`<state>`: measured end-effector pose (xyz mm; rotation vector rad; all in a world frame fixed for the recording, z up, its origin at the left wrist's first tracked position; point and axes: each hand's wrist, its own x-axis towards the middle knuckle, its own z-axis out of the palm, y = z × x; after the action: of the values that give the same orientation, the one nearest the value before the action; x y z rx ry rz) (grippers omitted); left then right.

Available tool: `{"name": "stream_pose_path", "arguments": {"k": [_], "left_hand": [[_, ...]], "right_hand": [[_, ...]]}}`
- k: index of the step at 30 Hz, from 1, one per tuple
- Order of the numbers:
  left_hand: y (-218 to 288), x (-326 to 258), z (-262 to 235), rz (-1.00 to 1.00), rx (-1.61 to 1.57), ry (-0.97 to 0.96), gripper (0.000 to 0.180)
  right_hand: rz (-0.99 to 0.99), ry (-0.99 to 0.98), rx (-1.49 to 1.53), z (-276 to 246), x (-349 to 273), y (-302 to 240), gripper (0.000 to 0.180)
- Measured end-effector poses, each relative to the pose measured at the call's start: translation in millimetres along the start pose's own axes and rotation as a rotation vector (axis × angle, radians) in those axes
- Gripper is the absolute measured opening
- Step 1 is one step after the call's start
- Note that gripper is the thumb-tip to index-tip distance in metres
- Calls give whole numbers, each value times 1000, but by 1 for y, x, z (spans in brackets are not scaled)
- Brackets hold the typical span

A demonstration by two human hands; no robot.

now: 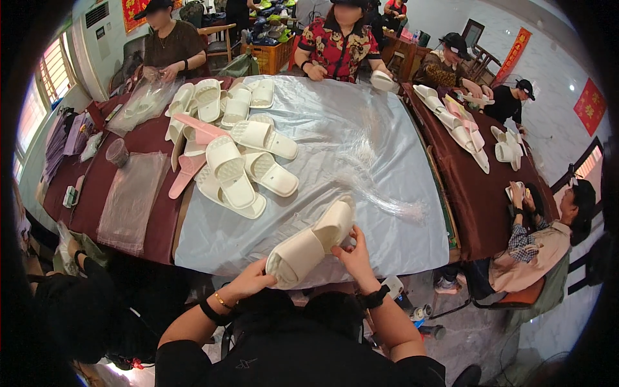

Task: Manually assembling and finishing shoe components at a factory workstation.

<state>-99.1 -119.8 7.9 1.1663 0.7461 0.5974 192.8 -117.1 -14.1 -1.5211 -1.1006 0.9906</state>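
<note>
Over the table's near edge I hold a pair of cream slide slippers (296, 258), one nested partly against the other and lying at a slant. My left hand (255, 278) grips the near end of the front slipper, its thumb along the edge. At the far slipper's right side, my right hand (354, 258) pinches its edge with thumb and fingers. Beyond and to the left lies a heap of cream slippers (229, 164), with pink slippers (187, 174) showing among them. Bunched clear plastic wrap (387, 200) rests on the sheet to the right.
A pale blue sheet (322, 116) covers the middle table. Clear plastic bags (132, 200) and a cup (117, 153) sit on the dark red cloth at left. More slippers (451, 122) lie on the right table. Several people work around the tables, one (535, 238) seated at right.
</note>
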Motion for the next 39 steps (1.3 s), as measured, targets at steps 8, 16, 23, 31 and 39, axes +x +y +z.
{"name": "stream_pose_path", "arguments": {"k": [8,16,23,31,39], "left_hand": [[54,-13,-21,0,254,-124,56],[77,-6,-66,-10,238,29,44],[107,53,-71,-22,574,95,30],[56,165,-29,557,966,392,42],[28,82,53,622,1321,341,58]], "right_hand": [[-107,-65,108,-11,-3,-25,84],[-232,126,-209,-80,15,-29,85],[-420,-173,-675,-86,18,-56,77],[-459,-373,-613,-51,60,-53,55],[-384,171,-854,-115,145,-25,30]]}}
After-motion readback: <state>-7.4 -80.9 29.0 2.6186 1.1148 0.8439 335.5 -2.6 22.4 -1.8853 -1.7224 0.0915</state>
